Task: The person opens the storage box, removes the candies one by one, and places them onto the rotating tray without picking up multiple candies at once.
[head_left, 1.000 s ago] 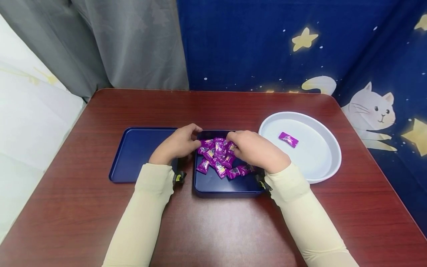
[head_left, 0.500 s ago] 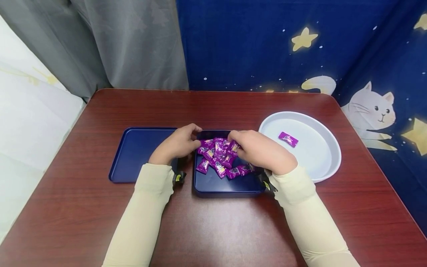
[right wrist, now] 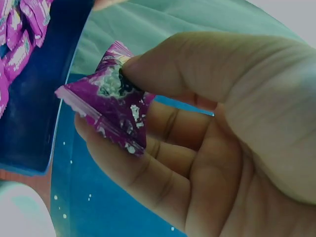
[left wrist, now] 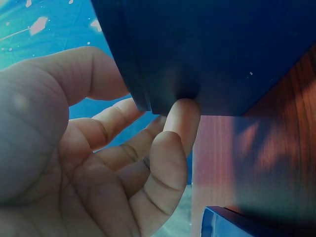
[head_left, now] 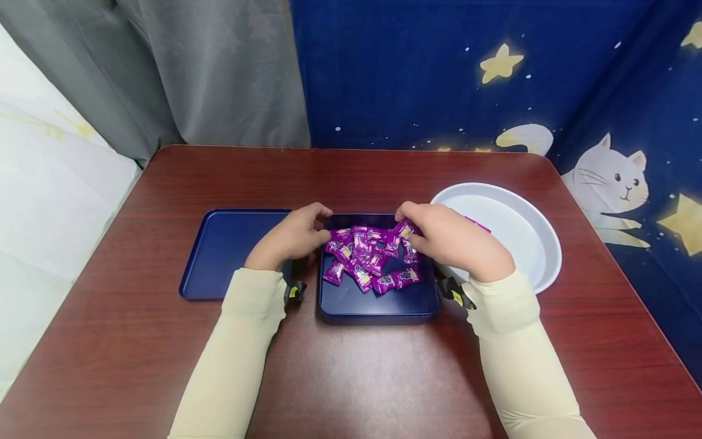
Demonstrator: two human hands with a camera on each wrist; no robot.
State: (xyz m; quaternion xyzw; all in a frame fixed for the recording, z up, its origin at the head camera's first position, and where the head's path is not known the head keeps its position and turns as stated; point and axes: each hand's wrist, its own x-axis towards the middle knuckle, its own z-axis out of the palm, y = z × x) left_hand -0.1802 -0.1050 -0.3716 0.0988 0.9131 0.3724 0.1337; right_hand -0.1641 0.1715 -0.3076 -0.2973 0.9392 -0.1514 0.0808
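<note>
In the head view a dark blue rectangular box [head_left: 378, 306] holds several purple-wrapped candies [head_left: 360, 242]. My left hand [head_left: 290, 236] grips the box by its far left corner, thumb and fingertips at the wall in the left wrist view. Between thumb and fingers, my right hand [head_left: 455, 241] pinches one wrapped candy [right wrist: 111, 94], raised past the box's right wall in the right wrist view. Partly hidden by the right hand, a white round tray [head_left: 540, 268] stands on the right with a candy [head_left: 478, 224] in it, only its edge showing.
A flat blue lid [head_left: 236, 250] lies left of the box on the reddish-brown table [head_left: 351, 378]. Grey and starry blue curtains [head_left: 395, 73] hang behind the table's far edge.
My right hand has picked a candy from the pile and moved right with it, toward the white tray, covering most of the candy there. The left hand stays at the box.
</note>
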